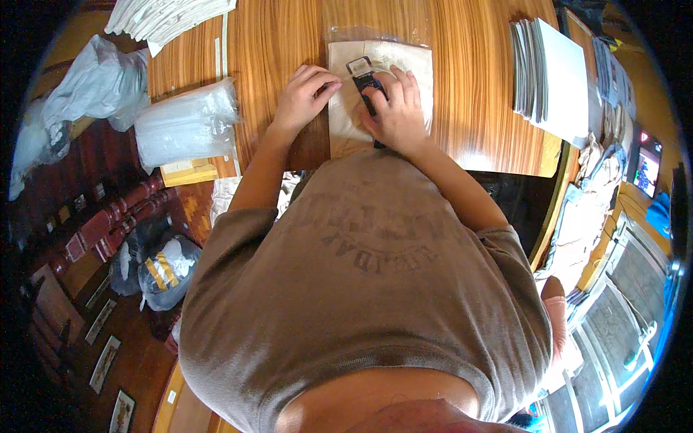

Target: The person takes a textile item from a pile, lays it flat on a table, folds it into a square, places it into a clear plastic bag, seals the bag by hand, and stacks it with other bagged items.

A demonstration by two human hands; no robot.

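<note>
A flat, folded beige cloth item [346,130] lies on the table in front of me, with a clear plastic bag [375,34] showing past its far edge. On top sits a long dark card tag [359,68] with a white label at its far end. My right hand [398,115] is over the tag, thumb and fingers closed around its middle part and hiding much of it. At the left edge of the cloth is my left hand [304,97], fingers curled and thumb against the forefinger. Whatever is in that pinch is too small to make out.
On the striped wooden table [281,36], a stack of clear plastic bags [186,123] lies left, folded pale cloths [166,18] far left, and a stack of white-topped sheets [559,79] right. Beyond the left edge hang filmy plastic bags [101,83]. Folded clothes [595,187] are piled at right.
</note>
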